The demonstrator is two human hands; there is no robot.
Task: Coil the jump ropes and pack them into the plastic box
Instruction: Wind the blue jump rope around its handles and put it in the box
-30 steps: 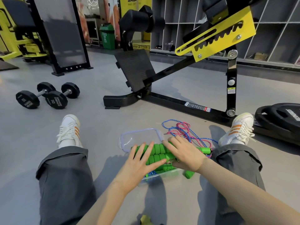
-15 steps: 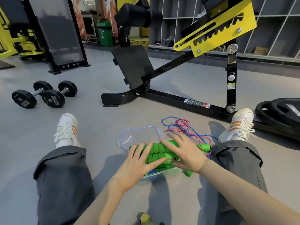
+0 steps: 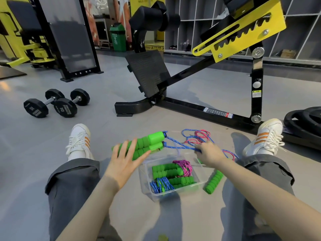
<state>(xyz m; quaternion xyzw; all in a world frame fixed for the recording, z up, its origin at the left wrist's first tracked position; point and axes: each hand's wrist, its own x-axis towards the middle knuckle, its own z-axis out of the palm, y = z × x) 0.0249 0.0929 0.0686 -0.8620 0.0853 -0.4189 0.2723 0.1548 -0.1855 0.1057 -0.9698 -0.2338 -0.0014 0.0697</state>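
Head: handles [image 3: 149,142] in left hand [image 3: 125,162], rope [image 3: 179,145] in right hand [image 3: 208,154].

Bright, even gym light here, seemingly from overhead. Soft shadows pool on the grey floor [image 3: 173,220] at lower centre. Straight lines bow toward the edges, corners stretch, and focus is slightly soft throughout.

Left hand [image 3: 125,162] clasps green handles [image 3: 149,141]; right hand [image 3: 208,155] pinches blue rope [image 3: 182,147].
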